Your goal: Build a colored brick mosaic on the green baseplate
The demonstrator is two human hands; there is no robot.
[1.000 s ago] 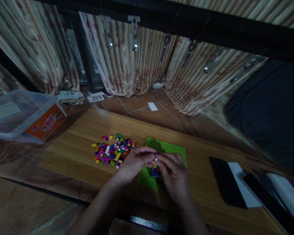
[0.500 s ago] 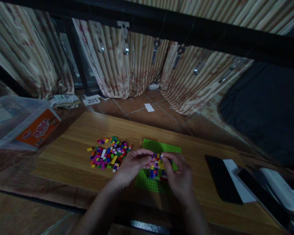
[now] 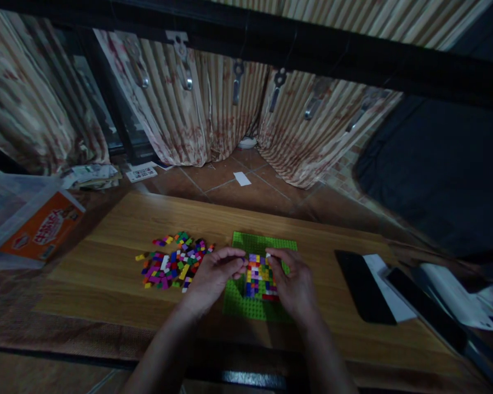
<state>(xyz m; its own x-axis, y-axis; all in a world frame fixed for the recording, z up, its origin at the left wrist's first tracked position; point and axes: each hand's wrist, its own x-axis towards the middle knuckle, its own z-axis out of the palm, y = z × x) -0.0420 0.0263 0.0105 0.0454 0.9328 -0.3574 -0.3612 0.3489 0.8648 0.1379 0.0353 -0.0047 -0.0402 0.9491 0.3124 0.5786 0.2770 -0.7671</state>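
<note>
A green studded baseplate (image 3: 254,312) lies on the wooden board, with a patch of small coloured toy bricks (image 3: 254,276) pressed onto its middle. Over the plate's left side is my left hand (image 3: 219,273), thumb and forefinger pinched together; anything between those fingertips is too small to make out. My right hand (image 3: 293,276) covers the right part of the plate and brick patch. A small white brick (image 3: 268,255) shows at its pinched fingertips, near the patch's upper right corner. Left of the plate, a loose pile of mixed toy bricks (image 3: 164,262) spreads out.
The wooden board (image 3: 119,262) carries a black flat case (image 3: 363,287), white paper (image 3: 388,290) and a dark phone-like slab (image 3: 425,309) at right. A clear plastic bin (image 3: 8,197) with an orange label stands at left. Striped curtains (image 3: 225,115) hang behind.
The view has shifted, so the board appears further left. My hands have moved apart, uncovering more of the brick patch. The white brick stays at my right fingertips.
</note>
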